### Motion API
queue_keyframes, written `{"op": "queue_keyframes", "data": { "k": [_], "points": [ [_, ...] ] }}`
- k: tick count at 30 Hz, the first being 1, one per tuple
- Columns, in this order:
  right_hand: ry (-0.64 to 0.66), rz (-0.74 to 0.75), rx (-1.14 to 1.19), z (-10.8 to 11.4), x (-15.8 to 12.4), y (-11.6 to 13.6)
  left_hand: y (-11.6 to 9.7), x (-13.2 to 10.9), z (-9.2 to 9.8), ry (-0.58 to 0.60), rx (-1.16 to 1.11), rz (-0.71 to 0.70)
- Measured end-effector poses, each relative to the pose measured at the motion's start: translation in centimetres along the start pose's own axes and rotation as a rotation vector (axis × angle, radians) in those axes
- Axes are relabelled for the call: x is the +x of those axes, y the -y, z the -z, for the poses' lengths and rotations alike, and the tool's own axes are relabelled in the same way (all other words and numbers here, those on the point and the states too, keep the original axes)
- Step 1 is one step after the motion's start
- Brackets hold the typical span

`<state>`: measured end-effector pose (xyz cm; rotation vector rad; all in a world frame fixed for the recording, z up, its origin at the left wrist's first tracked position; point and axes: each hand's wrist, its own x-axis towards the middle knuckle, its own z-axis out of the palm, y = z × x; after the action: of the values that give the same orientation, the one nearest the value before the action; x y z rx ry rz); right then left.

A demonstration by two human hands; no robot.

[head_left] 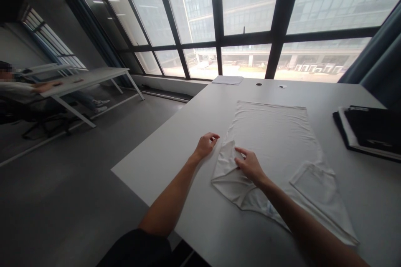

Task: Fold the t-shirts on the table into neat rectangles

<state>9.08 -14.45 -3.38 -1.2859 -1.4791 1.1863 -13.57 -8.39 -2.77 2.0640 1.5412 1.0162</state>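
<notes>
A white T-shirt [272, 133] lies spread on the white table [169, 154], its hem toward the window and its neckline toward me. The sleeve on the right is folded inward over the body; the fabric at the left sleeve is bunched and wrinkled. My right hand [251, 166] is at this bunched part, thumb and forefinger apart, fingertips at the cloth. Just off the shirt's left edge, my left hand [206, 145] hovers with loosely curled fingers, a gap showing between thumb and forefinger and nothing visible in it. My right forearm crosses over the neckline and hides part of it.
Folded dark and white clothes [369, 129] are stacked at the table's right. Papers [227, 80] lie at the far edge, near two cable holes [259, 84]. Large windows stand behind. At the left, a person [19, 91] sits at another table [90, 76].
</notes>
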Motion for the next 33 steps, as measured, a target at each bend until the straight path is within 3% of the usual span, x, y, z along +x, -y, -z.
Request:
{"op": "queue_keyframes", "data": {
  "k": [3, 7, 13, 18, 20, 23, 27, 29, 33],
  "points": [
    [0.025, 0.036, 0.058, -0.2, -0.8, 0.8, -0.5, -0.3, -0.4, 0.075, -0.004, -0.115],
    [0.008, 0.067, 0.055, -0.2, -1.4, 0.9, -0.7, -0.5, -1.4, 0.170, 0.009, -0.129],
    [-0.082, 0.088, -0.155, -0.2, -1.1, -1.6, -0.4, -0.4, -2.2, 0.123, 0.051, -0.132],
    [-0.075, 0.076, -0.285, 0.3, -1.4, -2.1, -1.9, -0.8, -2.0, 0.054, 0.091, -0.227],
    [-0.076, 0.086, -0.360, 0.8, -2.1, -1.5, -2.7, -1.4, -2.2, 0.110, 0.124, -0.245],
    [-0.084, 0.108, -0.496, 1.6, -3.6, -0.5, -3.4, -2.8, -2.9, 0.291, 0.227, -0.239],
    [-0.030, 0.254, -0.623, 2.1, -5.1, 0.6, -3.4, -3.7, -3.3, 0.456, 0.330, -0.230],
    [0.052, 0.337, -0.655, 2.0, -5.6, 0.6, -3.1, -3.3, -2.8, 0.430, 0.298, -0.221],
    [0.145, 0.361, -0.731, 1.5, -6.2, -0.3, -1.6, -1.2, -1.4, 0.156, 0.212, -0.163]
  ]
}}
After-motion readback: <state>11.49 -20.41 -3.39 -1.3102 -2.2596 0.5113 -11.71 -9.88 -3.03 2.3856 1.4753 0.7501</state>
